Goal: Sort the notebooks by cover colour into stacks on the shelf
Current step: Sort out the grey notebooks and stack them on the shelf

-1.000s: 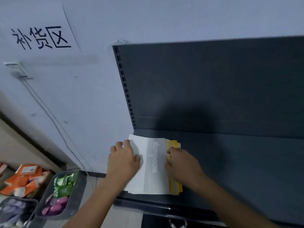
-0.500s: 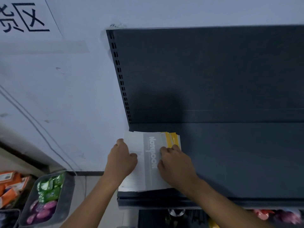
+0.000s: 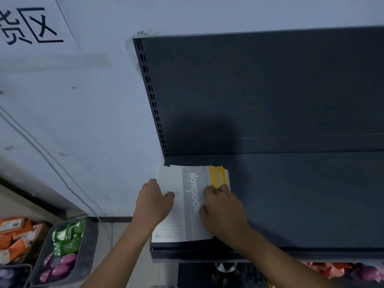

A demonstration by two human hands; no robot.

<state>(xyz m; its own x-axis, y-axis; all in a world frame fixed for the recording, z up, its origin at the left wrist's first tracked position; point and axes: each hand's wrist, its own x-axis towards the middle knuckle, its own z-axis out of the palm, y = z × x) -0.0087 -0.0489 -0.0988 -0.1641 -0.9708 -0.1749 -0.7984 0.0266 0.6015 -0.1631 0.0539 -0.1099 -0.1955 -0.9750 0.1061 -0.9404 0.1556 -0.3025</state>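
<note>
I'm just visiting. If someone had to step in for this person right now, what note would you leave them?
Hands: the left grip holds the left edge of the pile, thumb on the white-and-grey notebook on top. The right grip rests with bent fingers on the pile's right side, by the yellow notebooks; whether it pinches one is unclear.
Things: one mixed pile at the left end of the shelf.
Done: no separate colour stacks visible.
Left: split the pile by cover colour.

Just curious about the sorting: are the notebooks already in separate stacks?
No, the white notebook and yellow notebooks share one pile on the shelf.
</note>
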